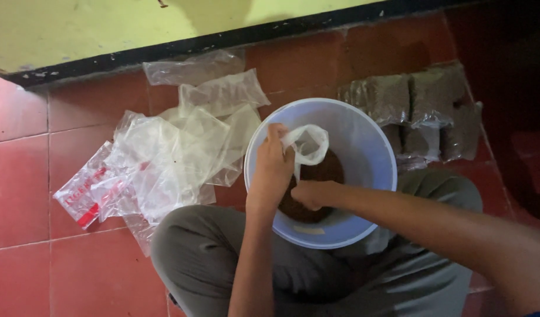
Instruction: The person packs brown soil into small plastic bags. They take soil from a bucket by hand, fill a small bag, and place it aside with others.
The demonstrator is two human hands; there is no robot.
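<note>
A pale blue bucket [373, 147] stands on the floor between my knees, with dark brown granular stuff [328, 170] at its bottom. My left hand [272, 167] grips the rim of a small clear plastic bag [310, 142], holding it open over the bucket. My right hand [310, 194] is down inside the bucket, fingers closed in the brown stuff beside the bag's mouth. What the right hand holds is hidden.
A loose heap of empty clear plastic bags [176, 147] lies on the red tiled floor [23, 194] to the left. Several filled, sealed bags of brown stuff [422, 105] are stacked behind the bucket at the right. A yellow wall [76, 29] runs along the back.
</note>
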